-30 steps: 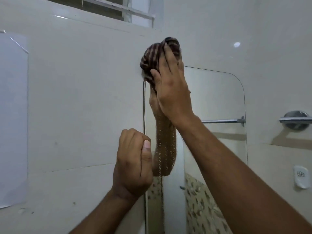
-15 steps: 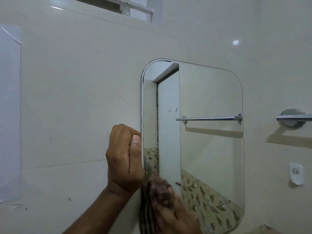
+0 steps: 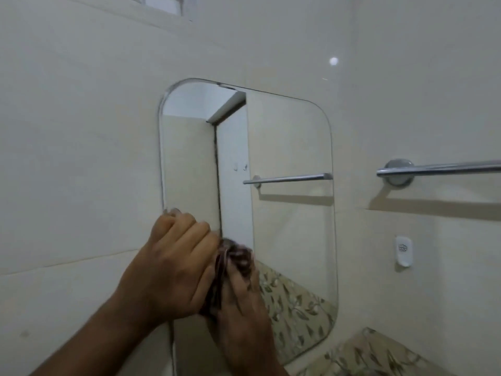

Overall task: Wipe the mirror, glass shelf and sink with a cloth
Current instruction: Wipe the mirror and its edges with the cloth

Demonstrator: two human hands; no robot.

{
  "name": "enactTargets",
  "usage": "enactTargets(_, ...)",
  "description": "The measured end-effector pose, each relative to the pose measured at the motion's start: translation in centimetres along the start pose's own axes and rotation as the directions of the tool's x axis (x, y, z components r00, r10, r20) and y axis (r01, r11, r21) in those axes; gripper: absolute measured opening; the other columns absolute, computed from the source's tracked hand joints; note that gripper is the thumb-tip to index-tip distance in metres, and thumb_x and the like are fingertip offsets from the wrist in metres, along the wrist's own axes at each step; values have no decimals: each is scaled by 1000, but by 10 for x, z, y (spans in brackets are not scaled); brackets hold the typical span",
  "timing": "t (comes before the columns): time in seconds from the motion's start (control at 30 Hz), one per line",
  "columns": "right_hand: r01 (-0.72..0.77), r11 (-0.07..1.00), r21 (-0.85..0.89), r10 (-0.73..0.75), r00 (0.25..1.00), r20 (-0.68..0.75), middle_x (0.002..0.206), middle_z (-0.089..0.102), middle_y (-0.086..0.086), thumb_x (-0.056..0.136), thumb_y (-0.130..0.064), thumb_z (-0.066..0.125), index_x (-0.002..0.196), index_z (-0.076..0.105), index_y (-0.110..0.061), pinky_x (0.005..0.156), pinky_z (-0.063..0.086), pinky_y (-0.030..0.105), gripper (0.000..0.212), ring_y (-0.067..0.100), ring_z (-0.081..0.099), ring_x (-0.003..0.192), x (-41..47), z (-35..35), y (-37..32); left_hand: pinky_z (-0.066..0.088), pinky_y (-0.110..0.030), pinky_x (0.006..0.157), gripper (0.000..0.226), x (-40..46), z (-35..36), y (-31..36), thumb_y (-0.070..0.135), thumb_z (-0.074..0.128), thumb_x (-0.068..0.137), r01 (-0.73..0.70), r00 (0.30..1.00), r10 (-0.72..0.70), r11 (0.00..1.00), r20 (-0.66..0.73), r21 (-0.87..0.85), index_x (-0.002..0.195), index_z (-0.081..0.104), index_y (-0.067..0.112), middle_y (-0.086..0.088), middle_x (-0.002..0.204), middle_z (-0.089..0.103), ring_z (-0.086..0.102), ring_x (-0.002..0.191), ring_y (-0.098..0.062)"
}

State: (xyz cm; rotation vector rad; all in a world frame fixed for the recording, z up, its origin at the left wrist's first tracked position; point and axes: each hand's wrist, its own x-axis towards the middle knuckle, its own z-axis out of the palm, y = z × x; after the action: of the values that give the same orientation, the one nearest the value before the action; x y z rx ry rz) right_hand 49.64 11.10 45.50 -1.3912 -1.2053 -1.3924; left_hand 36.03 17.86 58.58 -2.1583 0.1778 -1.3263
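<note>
Cream tiles are covering the wall (image 3: 81, 158), the largest item on view, and are carrying everything else listed. Next in size, the mirror (image 3: 287, 147), a frameless pane with rounded corners, is hanging flat against those tiles and reflecting a doorway and a leaf-patterned band. To its right a chrome towel rail (image 3: 439, 169) is projecting from the wall, well apart from the glass, with a small white wall fitting (image 3: 403, 249) sitting below it. The left hand (image 3: 173, 270) is lying at the mirror's lower left edge with its fingers curled over that edge, apparently steadying the pane; whether it is truly gripping the rim I cannot tell for certain, though the knuckles are plainly bent. The right hand (image 3: 238, 302) is bunching the dark striped cloth (image 3: 233, 256), fingers wrapped round it, and pressing it onto the lower left part of the glass just beside the left hand. Smallest entry: that cloth, wadded into a ball, blurred in the picture. Neither glass shelf nor sink is showing. As a judgement, the mirror stage is in hand, the shelf and sink are still waiting. To do this pass well, the wiping hand should be keeping the wad flat and firm against the pane, overlapping each stroke and working out to the rounded corners, while the bracing hand is keeping its fingertips off the wiped glass to avoid fresh smears.
</note>
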Motion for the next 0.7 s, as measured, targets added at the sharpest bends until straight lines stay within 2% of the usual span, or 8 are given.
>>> enactTargets(0.1, -78, 996, -39, 74, 992, -98, 159, 27, 12, 101, -30, 54, 158, 16, -9, 111, 41, 51, 72, 32, 34, 146, 8, 4, -3, 43, -45, 74, 19, 1, 3, 7, 25, 50, 91, -199, 974, 194, 979, 115, 32, 80, 59, 13, -7, 80, 52, 46, 72, -28)
enactTargets(0.17, -91, 995, -39, 89, 995, -54, 162, 26, 9, 89, -28, 72, 157, 22, -8, 113, 40, 49, 87, 35, 32, 147, -9, 6, -6, 42, -43, 73, 19, -1, 4, 6, 26, 50, 92, -251, 958, 246, 968, 148, 18, 81, 60, 14, -6, 81, 53, 45, 73, -27)
enactTargets(0.23, -23, 999, -35, 23, 1000, -12, 163, 25, 8, 90, -29, 73, 153, 34, -6, 111, 41, 52, 77, 38, 35, 145, -21, 8, -5, 42, -43, 72, 18, -1, 5, 6, 26, 51, 93, -268, 950, 264, 963, 168, 1, 81, 60, 15, -4, 82, 53, 43, 73, -25)
enactTargets(0.3, -20, 999, -46, 21, 1000, 2, 165, 17, 5, 102, -33, 52, 156, 27, -11, 112, 40, 52, 63, 33, 29, 149, -14, 2, 7, 42, -42, 72, 16, -1, 7, 5, 26, 52, 91, -265, 946, 266, 964, 185, -31, 82, 59, 16, -3, 83, 52, 42, 74, -24)
enactTargets(0.43, -432, 886, 169, 450, 889, -89, 166, 5, -17, 107, -40, 28, 157, 7, -38, 115, 37, 49, 54, 19, 15, 154, 27, -6, 33, 41, -39, 75, 13, -3, 12, 0, 28, 53, 88, -226, 947, 238, 971, 216, -83, 86, 60, 17, -1, 86, 54, 45, 76, -22)
enactTargets(0.5, -544, 820, 179, 567, 815, -119, 165, 2, -20, 107, -43, 26, 158, 5, -35, 115, 38, 46, 55, 17, 14, 154, 38, -3, 45, 42, -39, 73, 16, -5, 15, -2, 28, 50, 89, -213, 949, 232, 971, 213, -109, 86, 60, 17, -2, 85, 54, 46, 76, -23)
enactTargets(0.6, -452, 882, 135, 467, 878, -103, 166, 0, -17, 108, -41, 27, 158, 0, -34, 117, 36, 42, 58, 20, 18, 153, 26, -8, 28, 42, -43, 72, 18, -5, 18, -5, 29, 45, 91, -218, 958, 238, 967, 162, -132, 87, 58, 17, -3, 85, 53, 45, 75, -25)
enactTargets(0.7, -135, 991, -13, 135, 991, -12, 165, 15, -1, 109, -36, 28, 157, 14, -21, 112, 41, 44, 53, 35, 33, 146, -11, -8, 16, 40, -45, 73, 23, -11, 31, -10, 29, 40, 95, -191, 968, 210, 971, 136, -143, 85, 55, 16, -3, 85, 48, 43, 75, -26)
